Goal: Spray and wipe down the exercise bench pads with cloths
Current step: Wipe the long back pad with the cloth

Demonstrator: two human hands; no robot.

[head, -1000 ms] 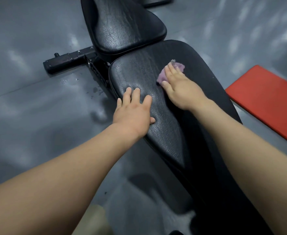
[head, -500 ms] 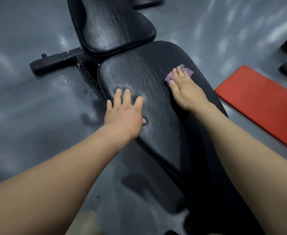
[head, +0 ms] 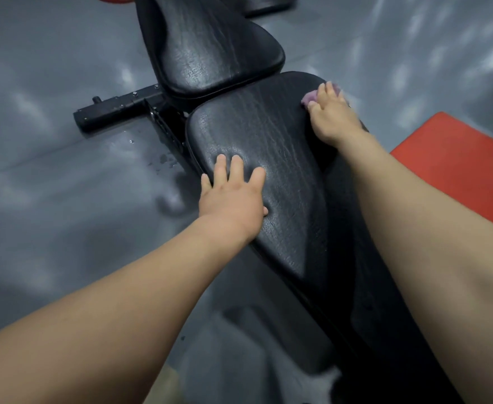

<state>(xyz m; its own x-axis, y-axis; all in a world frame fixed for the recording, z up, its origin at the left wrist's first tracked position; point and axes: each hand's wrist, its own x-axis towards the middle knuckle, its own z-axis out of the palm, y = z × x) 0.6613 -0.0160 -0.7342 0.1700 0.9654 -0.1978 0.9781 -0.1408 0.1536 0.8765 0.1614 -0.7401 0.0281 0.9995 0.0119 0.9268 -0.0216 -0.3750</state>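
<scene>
My left hand lies flat on the black pad, fingers spread, empty; my right hand presses a purple cloth with seemingly straight fingers.

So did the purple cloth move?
Yes. The cloth under the right hand slid to the right across the pad, from near its middle to its right edge.
</scene>
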